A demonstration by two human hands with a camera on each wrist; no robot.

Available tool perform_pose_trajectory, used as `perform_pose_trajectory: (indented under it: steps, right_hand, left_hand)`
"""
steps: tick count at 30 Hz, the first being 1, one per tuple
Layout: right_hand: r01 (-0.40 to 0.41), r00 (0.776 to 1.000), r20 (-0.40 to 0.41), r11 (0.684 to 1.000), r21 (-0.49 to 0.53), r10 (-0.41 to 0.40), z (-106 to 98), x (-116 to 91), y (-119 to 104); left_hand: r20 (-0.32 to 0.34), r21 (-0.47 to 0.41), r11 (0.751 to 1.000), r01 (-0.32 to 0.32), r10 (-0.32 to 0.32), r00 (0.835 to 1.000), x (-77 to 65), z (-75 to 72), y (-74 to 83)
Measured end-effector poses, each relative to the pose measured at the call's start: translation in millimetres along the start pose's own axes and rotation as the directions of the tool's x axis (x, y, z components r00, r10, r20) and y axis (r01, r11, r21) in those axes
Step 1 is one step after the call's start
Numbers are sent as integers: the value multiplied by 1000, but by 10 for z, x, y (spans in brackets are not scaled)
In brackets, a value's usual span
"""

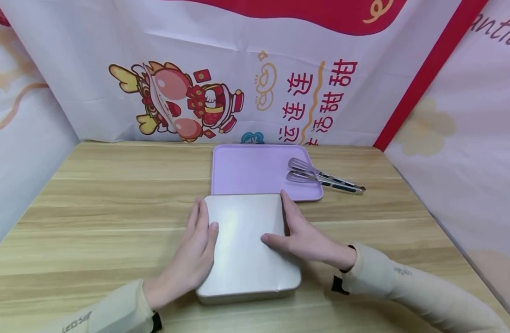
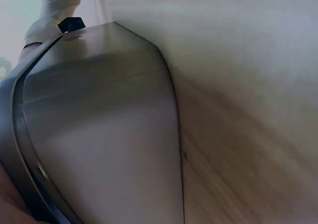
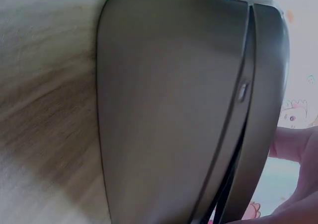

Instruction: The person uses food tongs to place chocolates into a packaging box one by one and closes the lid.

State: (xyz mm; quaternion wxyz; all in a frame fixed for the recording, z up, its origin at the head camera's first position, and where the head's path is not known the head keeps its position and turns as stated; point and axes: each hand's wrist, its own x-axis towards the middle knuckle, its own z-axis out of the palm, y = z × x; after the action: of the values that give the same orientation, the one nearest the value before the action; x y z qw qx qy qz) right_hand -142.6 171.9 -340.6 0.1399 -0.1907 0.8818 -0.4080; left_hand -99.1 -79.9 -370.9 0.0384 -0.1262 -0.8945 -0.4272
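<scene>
A silver metal tin with rounded corners stands in front of me, its flat lid point(image 1: 242, 245) facing up. My left hand point(image 1: 192, 254) holds the lid's left edge, fingers along the side and thumb at the top. On the opposite edge my right hand point(image 1: 307, 238) grips it, thumb lying on the top face. The right wrist view shows the tin's body point(image 3: 164, 95) on the wood, with a dark gap under the lid rim point(image 3: 266, 70) that widens toward the bottom of the view. A narrow gap also shows beside the tin's wall point(image 2: 109, 129) in the left wrist view.
Behind the tin lies a lilac tray point(image 1: 251, 166), its front edge partly covered by the tin. Metal tongs point(image 1: 326, 178) rest across the tray's right rim, handles on the wooden table point(image 1: 113, 208). A printed cloth point(image 1: 221, 41) hangs at the table's back edge.
</scene>
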Motion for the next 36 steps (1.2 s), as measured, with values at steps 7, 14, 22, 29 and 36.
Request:
perform_pose_trajectory:
  steps: [7, 14, 22, 29, 36]
  right_hand:
    - [-1, 1000, 26, 999, -38, 2, 0, -5, 29]
    - [-13, 999, 33, 993, -120, 17, -30, 43, 33]
    - [202, 974, -19, 902, -381, -226, 38, 283, 195]
    - [276, 950, 34, 788, -550, -309, 168, 345, 202]
    - [160, 975, -13, 738, -656, -223, 292, 149, 90]
  left_hand:
    - [31, 22, 1000, 11, -12, 999, 12, -3, -47]
    - [65, 83, 997, 1, -7, 998, 84, -20, -65]
    - [100, 173, 985, 4, -21, 995, 176, -34, -99]
    - [120, 249, 968, -4, -26, 992, 185, 16, -131]
    - [111, 357, 934, -33, -7, 994, 206, 37, -79]
